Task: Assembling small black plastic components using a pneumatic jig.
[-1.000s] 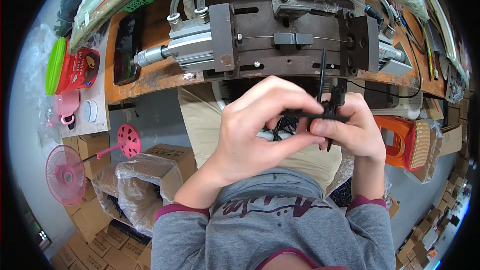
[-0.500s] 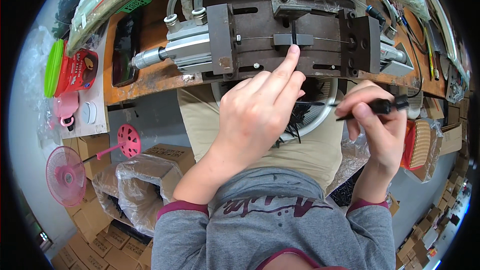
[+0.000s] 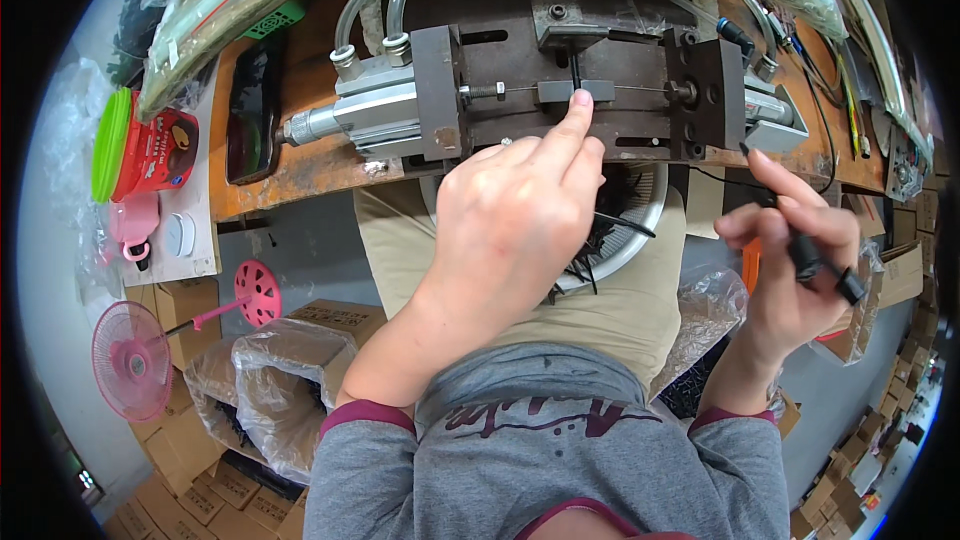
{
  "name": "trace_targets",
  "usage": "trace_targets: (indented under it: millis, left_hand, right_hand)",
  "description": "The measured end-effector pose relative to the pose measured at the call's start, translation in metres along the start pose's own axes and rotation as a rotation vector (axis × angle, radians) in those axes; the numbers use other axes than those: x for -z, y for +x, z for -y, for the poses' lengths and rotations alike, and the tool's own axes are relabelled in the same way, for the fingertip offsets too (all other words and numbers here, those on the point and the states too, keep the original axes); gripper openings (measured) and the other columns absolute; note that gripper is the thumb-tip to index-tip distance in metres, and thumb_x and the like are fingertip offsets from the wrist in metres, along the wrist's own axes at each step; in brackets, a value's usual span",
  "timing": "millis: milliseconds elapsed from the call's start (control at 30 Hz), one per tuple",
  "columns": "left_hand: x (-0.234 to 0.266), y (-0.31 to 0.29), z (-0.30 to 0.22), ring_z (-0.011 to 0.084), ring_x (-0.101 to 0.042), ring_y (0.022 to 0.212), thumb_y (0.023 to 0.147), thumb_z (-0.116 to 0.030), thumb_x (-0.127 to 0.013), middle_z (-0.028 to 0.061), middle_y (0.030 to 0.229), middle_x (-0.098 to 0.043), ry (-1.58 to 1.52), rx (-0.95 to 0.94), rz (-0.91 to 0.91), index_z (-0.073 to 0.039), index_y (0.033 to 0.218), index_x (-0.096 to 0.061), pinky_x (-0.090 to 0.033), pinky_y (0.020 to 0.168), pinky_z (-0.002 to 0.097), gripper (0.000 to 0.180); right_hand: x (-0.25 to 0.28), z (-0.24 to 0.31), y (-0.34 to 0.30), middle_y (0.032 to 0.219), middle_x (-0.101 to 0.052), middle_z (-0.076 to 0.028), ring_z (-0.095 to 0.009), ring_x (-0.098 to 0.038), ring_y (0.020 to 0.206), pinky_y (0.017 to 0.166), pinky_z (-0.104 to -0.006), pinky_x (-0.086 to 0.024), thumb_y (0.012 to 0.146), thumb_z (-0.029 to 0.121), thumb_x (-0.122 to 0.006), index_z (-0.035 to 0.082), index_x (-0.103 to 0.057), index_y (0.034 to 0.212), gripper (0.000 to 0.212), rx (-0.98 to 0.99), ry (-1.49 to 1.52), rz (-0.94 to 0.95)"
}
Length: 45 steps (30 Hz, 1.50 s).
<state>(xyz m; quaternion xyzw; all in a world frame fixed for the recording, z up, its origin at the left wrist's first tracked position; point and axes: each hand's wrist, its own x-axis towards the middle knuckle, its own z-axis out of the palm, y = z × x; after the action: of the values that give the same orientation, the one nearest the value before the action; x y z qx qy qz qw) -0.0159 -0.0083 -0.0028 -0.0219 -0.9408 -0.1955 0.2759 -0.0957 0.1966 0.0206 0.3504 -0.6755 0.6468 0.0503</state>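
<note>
My left hand reaches up to the bench fixture, its index finger stretched out. That fingertip presses at the near side of a small grey block, where a thin black piece lies across. Its other fingers are curled, and a thin black rod sticks out from beneath them; their grip is hidden. Off to the right, my right hand is closed round a slim black tool, tilted, with a thicker end. In my lap stands a white basket with many black pieces.
Metal cylinders with clear hoses flank the fixture. At the left are a phone, a red tub and a pink fan. Plastic-lined boxes stand below, and cables hang at the right.
My right hand has moved right and slightly down with the black tool, turning it. The fixture's side rods have slid inward toward the grey block. My left index finger stays there.
</note>
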Motion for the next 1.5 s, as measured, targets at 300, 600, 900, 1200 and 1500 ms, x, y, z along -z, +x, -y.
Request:
trace_targets:
  millis: [300, 600, 900, 1200, 1500]
  left_hand:
    - [0.022, -0.007, -0.021, 0.0170, -0.066, 0.074, 0.062, -0.013, -0.090, 0.0083, 0.093, -0.073, -0.670, 0.121, -0.049, -0.005, 0.101, -0.075, -0.052, 0.063, 0.0284, 0.042]
    - [0.002, -0.015, -0.008, 0.0178, -0.069, 0.074, 0.071, -0.011, -0.080, 0.0082, 0.115, -0.070, -0.032, 0.075, -0.053, -0.005, 0.096, -0.073, -0.053, 0.061, 0.0271, 0.026]
    - [-0.003, -0.003, 0.000, 0.0187, -0.068, 0.066, 0.072, -0.012, -0.078, 0.0085, 0.118, -0.070, 0.084, -0.007, 0.000, -0.003, 0.094, -0.071, -0.051, 0.056, 0.0279, 0.025]
    - [-0.002, -0.003, 0.001, 0.0207, -0.068, 0.064, 0.071, -0.012, -0.079, 0.0076, 0.118, -0.070, 0.055, 0.012, 0.019, -0.004, 0.094, -0.072, -0.052, 0.056, 0.0283, 0.025]
    - [0.019, -0.026, 0.002, 0.0223, -0.072, 0.094, 0.067, -0.014, -0.084, 0.0102, 0.113, -0.072, -0.436, 0.112, 0.116, -0.004, 0.095, -0.074, -0.058, 0.070, 0.0298, 0.032]
  right_hand:
    - [-0.026, -0.003, -0.002, 0.103, -0.069, -0.015, -0.025, -0.070, 0.084, 0.069, -0.0319, -0.057, 0.071, 0.004, -0.069, 0.000, -0.074, 0.107, 0.037, 0.483, -0.654, 0.215]
    - [-0.027, -0.026, 0.004, 0.119, -0.066, -0.022, -0.026, -0.070, 0.099, 0.084, -0.0330, -0.057, 0.082, -0.008, -0.066, -0.005, -0.069, 0.112, 0.031, 0.274, -0.436, 0.044]
    - [-0.017, -0.018, -0.001, 0.147, -0.040, -0.027, -0.040, -0.047, 0.133, 0.112, -0.0503, -0.033, 0.086, 0.082, -0.032, -0.001, -0.025, 0.153, 0.107, 0.036, -0.170, 0.056]
    - [-0.011, -0.014, -0.001, 0.125, -0.060, -0.025, -0.029, -0.067, 0.106, 0.085, -0.0354, -0.058, 0.066, -0.004, -0.084, -0.002, -0.066, 0.101, 0.040, 0.226, -0.311, 0.128]
    - [-0.027, -0.017, 0.006, 0.117, -0.067, -0.020, -0.029, -0.069, 0.093, 0.076, -0.0334, -0.056, 0.068, 0.001, -0.080, 0.000, -0.070, 0.095, 0.029, 0.308, -0.509, 0.278]
